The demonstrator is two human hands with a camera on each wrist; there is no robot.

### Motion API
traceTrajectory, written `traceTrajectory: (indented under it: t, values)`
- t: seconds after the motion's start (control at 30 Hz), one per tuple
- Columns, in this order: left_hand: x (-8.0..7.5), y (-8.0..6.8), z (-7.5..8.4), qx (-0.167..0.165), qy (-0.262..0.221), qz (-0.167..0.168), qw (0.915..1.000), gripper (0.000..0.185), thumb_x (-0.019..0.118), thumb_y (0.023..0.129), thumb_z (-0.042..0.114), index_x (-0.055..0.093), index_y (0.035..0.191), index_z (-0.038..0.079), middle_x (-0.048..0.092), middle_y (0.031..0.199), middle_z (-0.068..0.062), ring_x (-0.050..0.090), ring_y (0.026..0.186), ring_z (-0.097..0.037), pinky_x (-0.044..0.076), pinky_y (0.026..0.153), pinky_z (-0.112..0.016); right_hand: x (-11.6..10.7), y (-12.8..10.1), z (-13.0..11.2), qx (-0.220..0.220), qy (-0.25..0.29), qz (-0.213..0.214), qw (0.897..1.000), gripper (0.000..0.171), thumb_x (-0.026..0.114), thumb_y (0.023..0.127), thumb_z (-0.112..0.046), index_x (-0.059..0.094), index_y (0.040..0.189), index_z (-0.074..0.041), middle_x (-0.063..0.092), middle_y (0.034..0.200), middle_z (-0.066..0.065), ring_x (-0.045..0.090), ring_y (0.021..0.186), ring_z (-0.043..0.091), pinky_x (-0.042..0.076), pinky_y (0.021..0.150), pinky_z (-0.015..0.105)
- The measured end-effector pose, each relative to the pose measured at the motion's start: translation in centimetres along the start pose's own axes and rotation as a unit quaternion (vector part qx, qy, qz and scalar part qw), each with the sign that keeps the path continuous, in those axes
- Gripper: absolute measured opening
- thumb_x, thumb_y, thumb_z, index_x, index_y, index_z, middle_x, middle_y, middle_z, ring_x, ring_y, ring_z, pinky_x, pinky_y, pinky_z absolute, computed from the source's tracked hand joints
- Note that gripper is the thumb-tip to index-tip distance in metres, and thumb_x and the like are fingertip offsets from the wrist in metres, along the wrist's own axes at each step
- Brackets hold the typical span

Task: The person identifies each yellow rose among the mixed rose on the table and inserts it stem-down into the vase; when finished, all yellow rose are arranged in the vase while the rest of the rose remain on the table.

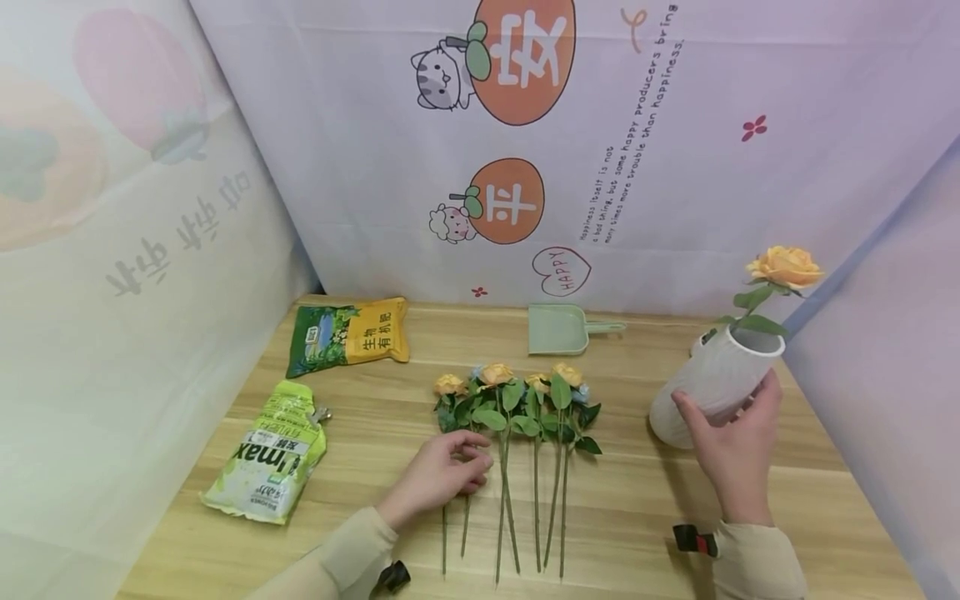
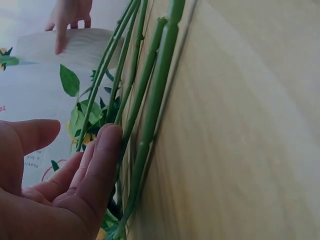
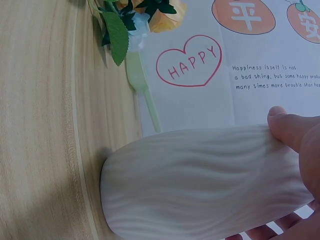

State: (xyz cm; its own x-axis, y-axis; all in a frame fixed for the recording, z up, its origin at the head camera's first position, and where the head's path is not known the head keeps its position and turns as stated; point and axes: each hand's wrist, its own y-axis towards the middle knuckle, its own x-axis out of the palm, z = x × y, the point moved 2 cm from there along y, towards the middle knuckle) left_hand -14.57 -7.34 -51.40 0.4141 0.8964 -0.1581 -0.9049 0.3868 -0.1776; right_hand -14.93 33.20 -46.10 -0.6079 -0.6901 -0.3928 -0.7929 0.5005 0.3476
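The left hand [image 1: 438, 477] rests loosely curled on the rose stems [image 1: 504, 508], which lie near-to-far on the counter [image 1: 630, 517]; the right hand [image 1: 731, 442] grips the tilted white vase [image 1: 712, 379] far right, holding one rose [image 1: 783, 267].

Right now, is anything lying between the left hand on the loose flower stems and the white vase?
Only the other stems lie to the right of the left hand; past them, bare table reaches the vase, which the right hand grips.
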Motion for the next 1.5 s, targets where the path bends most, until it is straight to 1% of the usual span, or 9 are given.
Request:
traceTrajectory:
  t: [0.1, 0.23, 0.4, 0.63, 0.8, 1.0, 1.23, 1.37, 1.5]
  values:
    - [0.6, 0.4, -0.1, 0.002, -0.001, -0.004, 1.0000, 0.039, 0.078, 0.101, 0.017, 0.067, 0.134, -0.001, 0.073, 0.108, -0.009, 0.076, 0.089, -0.027, 0.067, 0.076, -0.034, 0.0, -0.1, 0.0, 0.005, -0.005, -0.002, 1.000, 0.110, 0.094, 0.085, -0.020, 0.023, 0.168, -0.036, 0.040, 0.161, 0.005, 0.046, 0.134, 0.028, 0.044, 0.109, 0.056]
    - [1.3, 0.8, -0.3, 0.010, 0.011, -0.003, 0.9999, 0.039, 0.080, 0.099, 0.014, 0.067, 0.134, 0.000, 0.075, 0.107, -0.007, 0.077, 0.086, -0.025, 0.067, 0.074, -0.033, 0.0, -0.2, 0.0, 0.007, -0.003, -0.005, 1.000, 0.111, 0.094, 0.086, -0.020, 0.022, 0.168, -0.036, 0.039, 0.161, 0.005, 0.046, 0.134, 0.028, 0.044, 0.109, 0.057]
    - [1.7, 1.2, -0.4, 0.015, 0.027, 0.002, 0.9995, 0.042, 0.082, 0.097, 0.015, 0.067, 0.134, 0.000, 0.076, 0.106, -0.006, 0.077, 0.082, -0.023, 0.067, 0.071, -0.031, 0.1, -0.1, 0.0, 0.008, 0.000, -0.006, 1.000, 0.110, 0.093, 0.086, -0.019, 0.022, 0.169, -0.035, 0.039, 0.162, 0.007, 0.046, 0.136, 0.032, 0.043, 0.111, 0.059]
    - [2.0, 1.6, -0.2, 0.011, 0.038, 0.013, 0.9991, 0.043, 0.082, 0.098, 0.019, 0.067, 0.133, 0.000, 0.077, 0.103, -0.003, 0.076, 0.080, -0.023, 0.066, 0.068, -0.032, 0.0, -0.3, -0.2, -0.001, -0.008, -0.002, 1.000, 0.109, 0.093, 0.086, -0.020, 0.024, 0.168, -0.035, 0.040, 0.160, 0.006, 0.047, 0.131, 0.027, 0.044, 0.105, 0.054]
    - [2.4, 1.8, 0.0, 0.002, 0.039, 0.020, 0.9990, 0.042, 0.083, 0.097, 0.021, 0.067, 0.131, 0.001, 0.077, 0.099, -0.001, 0.076, 0.074, -0.023, 0.066, 0.065, -0.033, 0.0, -0.3, -0.3, -0.004, -0.006, -0.002, 1.000, 0.109, 0.093, 0.086, -0.019, 0.023, 0.168, -0.036, 0.040, 0.160, 0.006, 0.047, 0.132, 0.027, 0.043, 0.106, 0.055]
    - [2.9, 1.9, 0.4, -0.017, 0.004, 0.023, 0.9996, 0.043, 0.085, 0.095, 0.015, 0.064, 0.128, -0.001, 0.075, 0.098, -0.007, 0.076, 0.071, -0.025, 0.067, 0.063, -0.037, 0.0, -0.2, -0.2, -0.003, -0.004, -0.003, 1.000, 0.110, 0.093, 0.086, -0.017, 0.023, 0.168, -0.035, 0.039, 0.160, 0.008, 0.046, 0.134, 0.029, 0.044, 0.109, 0.058]
    - [3.0, 2.1, 0.1, -0.051, -0.075, 0.014, 0.9958, 0.043, 0.083, 0.094, 0.007, 0.060, 0.130, -0.002, 0.073, 0.105, -0.012, 0.077, 0.072, -0.026, 0.068, 0.066, -0.038, 0.0, -0.2, -0.2, -0.004, -0.004, -0.005, 1.000, 0.110, 0.093, 0.086, -0.018, 0.022, 0.169, -0.034, 0.039, 0.161, 0.009, 0.046, 0.135, 0.031, 0.043, 0.108, 0.062]
    - [2.8, 2.0, 0.3, -0.049, -0.090, 0.013, 0.9946, 0.042, 0.083, 0.094, 0.005, 0.061, 0.130, -0.002, 0.074, 0.105, -0.013, 0.076, 0.073, -0.024, 0.068, 0.067, -0.038, -0.1, -0.2, -0.1, -0.004, -0.004, -0.005, 1.000, 0.110, 0.093, 0.086, -0.019, 0.022, 0.169, -0.035, 0.039, 0.161, 0.008, 0.046, 0.135, 0.031, 0.043, 0.109, 0.063]
    - [2.5, 1.9, 1.3, -0.028, -0.086, 0.012, 0.9958, 0.044, 0.083, 0.094, 0.005, 0.061, 0.132, -0.003, 0.074, 0.104, -0.012, 0.076, 0.073, -0.024, 0.068, 0.068, -0.041, -0.1, -0.1, -0.1, -0.002, -0.003, -0.005, 1.000, 0.110, 0.093, 0.086, -0.020, 0.021, 0.169, -0.035, 0.039, 0.161, 0.008, 0.046, 0.137, 0.031, 0.043, 0.110, 0.063]
